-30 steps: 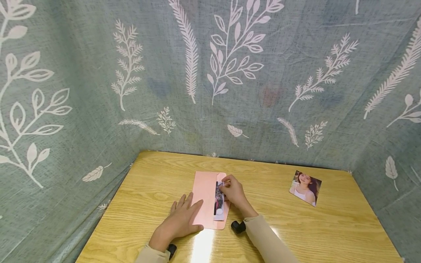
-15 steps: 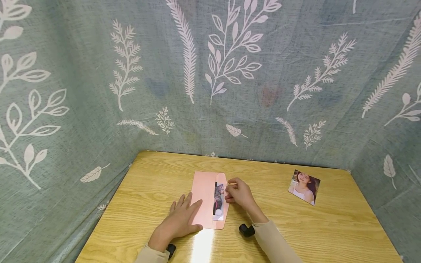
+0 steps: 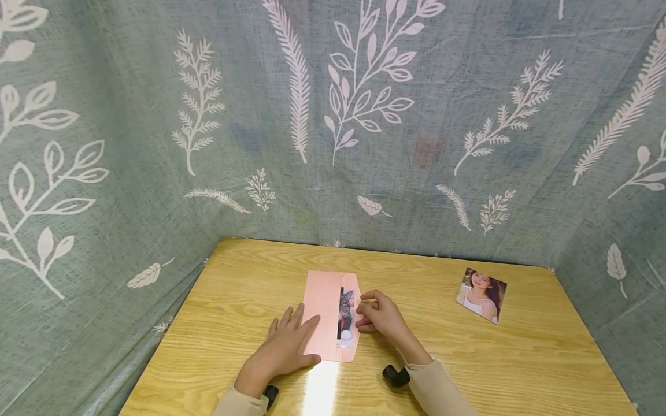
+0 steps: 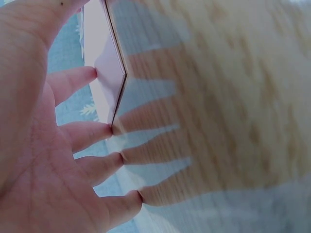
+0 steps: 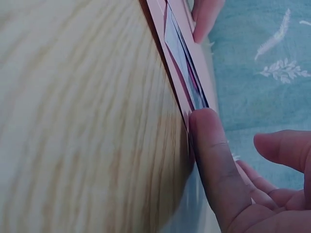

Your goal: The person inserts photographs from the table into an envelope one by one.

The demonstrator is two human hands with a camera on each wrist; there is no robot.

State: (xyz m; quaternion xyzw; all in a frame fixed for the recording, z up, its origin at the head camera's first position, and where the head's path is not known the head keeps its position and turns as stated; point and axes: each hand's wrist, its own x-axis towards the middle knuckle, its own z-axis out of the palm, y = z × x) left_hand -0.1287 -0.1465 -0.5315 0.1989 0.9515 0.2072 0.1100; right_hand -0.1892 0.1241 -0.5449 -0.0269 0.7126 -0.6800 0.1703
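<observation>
A pink envelope (image 3: 319, 294) lies on the table with its flap to the right. A cat photo (image 3: 346, 318) sticks partway out of its opening; the rest is hidden inside. Fingers spread, my left hand (image 3: 283, 346) rests on the envelope's lower left part, also in the left wrist view. My right hand (image 3: 385, 318) is at the flap's right edge, beside the photo. In the right wrist view, a fingertip (image 5: 206, 121) of that hand touches the edge of the photo or flap, while another finger stands apart. Neither hand grips anything.
A second photo (image 3: 481, 296), a portrait of a person, lies at the back right of the wooden table (image 3: 250, 271). A patterned green curtain (image 3: 322, 202) hangs behind the table and along its sides.
My right hand has let go of the cat photo and moved slightly right and down, to the flap's edge. More of the photo shows uncovered. My left hand stays in place.
</observation>
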